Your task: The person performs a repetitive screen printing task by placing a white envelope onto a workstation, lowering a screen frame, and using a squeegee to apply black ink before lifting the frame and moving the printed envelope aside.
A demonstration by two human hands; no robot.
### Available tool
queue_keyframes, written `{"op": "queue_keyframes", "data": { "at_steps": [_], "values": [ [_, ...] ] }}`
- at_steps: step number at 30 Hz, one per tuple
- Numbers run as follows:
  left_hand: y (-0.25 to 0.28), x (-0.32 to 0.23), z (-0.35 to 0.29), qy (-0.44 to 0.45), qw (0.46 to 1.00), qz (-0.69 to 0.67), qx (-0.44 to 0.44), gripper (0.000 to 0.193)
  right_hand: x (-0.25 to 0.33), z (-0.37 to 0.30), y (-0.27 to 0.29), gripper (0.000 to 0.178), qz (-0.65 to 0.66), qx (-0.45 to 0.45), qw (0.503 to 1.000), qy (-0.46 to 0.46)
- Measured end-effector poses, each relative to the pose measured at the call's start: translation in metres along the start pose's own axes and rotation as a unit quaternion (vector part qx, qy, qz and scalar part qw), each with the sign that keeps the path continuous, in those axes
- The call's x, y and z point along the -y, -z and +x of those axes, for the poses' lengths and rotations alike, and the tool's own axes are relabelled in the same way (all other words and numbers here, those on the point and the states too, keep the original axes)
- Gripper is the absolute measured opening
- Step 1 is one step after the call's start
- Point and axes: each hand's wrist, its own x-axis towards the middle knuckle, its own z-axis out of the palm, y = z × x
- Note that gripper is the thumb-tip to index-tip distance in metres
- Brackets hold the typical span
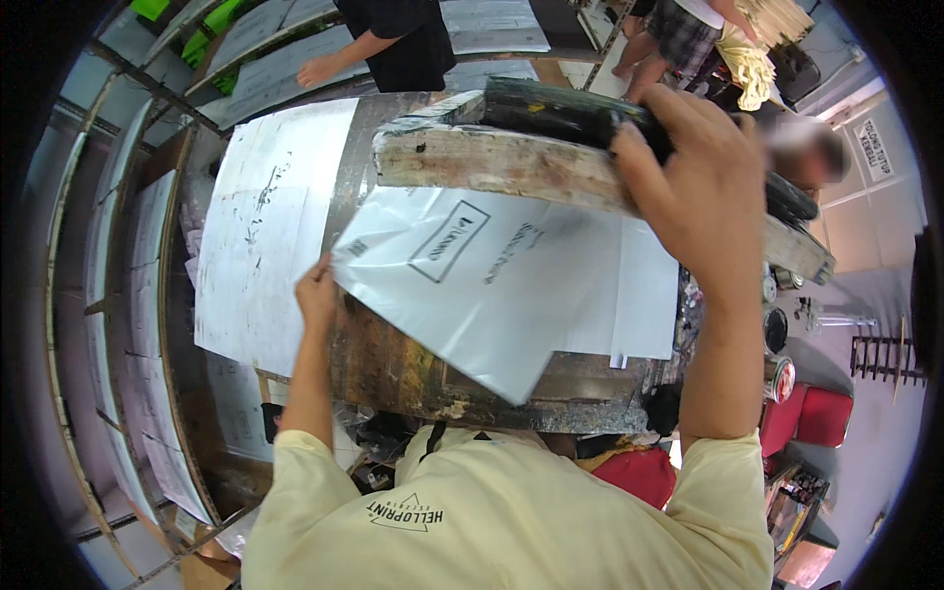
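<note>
My left hand (pixel 316 292) pinches the left corner of a glossy white plastic sheet (pixel 551 285) with black printing on it. The sheet slants across the worn, ink-stained table (pixel 393 354), and one of its corners points towards me. Above its far part a wooden screen-printing frame (pixel 492 169) is tilted up, its near bar facing me. My right hand (pixel 703 167) is closed round the right part of this frame. A dark, ink-smeared bar (pixel 560 110) runs along behind the wood; my fingers partly cover it. The underside of the frame is hidden.
White sheets (pixel 261 236) lie at the table's left. Racks holding white sheets (pixel 152 295) line the left side. Across the table stands a person in black (pixel 403 39); others are at the far right. Tins (pixel 779 379) and a red chair (pixel 824 417) are to the right.
</note>
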Motion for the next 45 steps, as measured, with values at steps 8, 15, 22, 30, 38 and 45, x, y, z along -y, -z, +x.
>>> {"op": "queue_keyframes", "data": {
  "at_steps": [8, 15, 22, 30, 38, 45],
  "values": [
    [0.143, 0.065, 0.207, -0.051, 0.970, 0.236, -0.018, 0.041, -0.013, 0.019, 0.021, 0.034, 0.027, 0.028, 0.999, 0.007],
    [-0.011, -0.201, 0.058, -0.061, 0.981, -0.042, 0.178, 0.079, -0.019, 0.002, 0.004, 0.044, -0.013, 0.024, 1.000, 0.003],
    [0.013, -0.250, -0.127, 0.007, 0.904, -0.320, 0.284, 0.100, 0.020, -0.127, -0.026, 0.051, -0.040, 0.175, 0.983, 0.048],
    [-0.080, -0.080, -0.195, -0.183, 0.968, 0.091, 0.148, 0.093, 0.033, -0.313, -0.141, 0.038, 0.116, 0.337, 0.933, -0.045],
    [-0.083, -0.061, -0.195, -0.151, 0.957, 0.164, 0.186, 0.110, 0.011, -0.288, -0.208, 0.054, 0.090, 0.254, 0.963, -0.003],
    [-0.080, -0.062, -0.189, -0.172, 0.956, 0.128, 0.201, 0.112, -0.090, -0.136, -0.323, 0.041, 0.049, 0.188, 0.981, 0.002]
  ]
}}
